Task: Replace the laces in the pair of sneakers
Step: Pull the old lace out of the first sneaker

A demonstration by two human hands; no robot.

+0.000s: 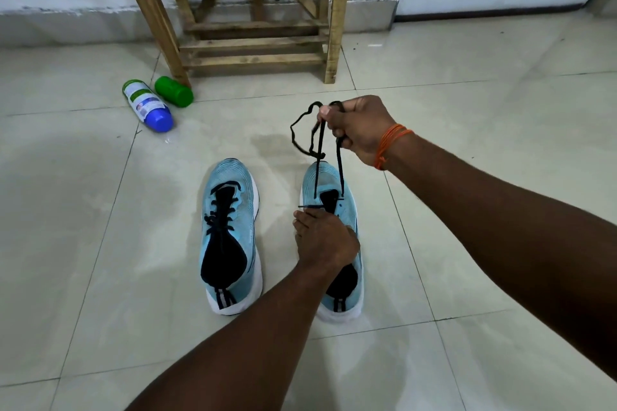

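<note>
Two light blue sneakers with white soles stand side by side on the tiled floor, toes pointing away from me. The left sneaker (pixel 230 237) has a dark lace threaded through its eyelets. The right sneaker (pixel 334 187) has only its front eyelets threaded. My right hand (pixel 357 130) is raised above its toe and grips both strands of the black lace (pixel 319 157), which run taut down to the front eyelets; the loose ends loop to the left of the fist. My left hand (pixel 324 240) lies over the middle of the right sneaker, fingers on its upper, hiding the tongue area.
A wooden slatted rack (pixel 253 23) stands against the wall ahead, a dark box on its upper shelf. A white bottle with a blue cap (pixel 147 105) and a green container (pixel 173 91) lie on the floor by its left leg. Pale floor tiles (pixel 500 160) surround the sneakers.
</note>
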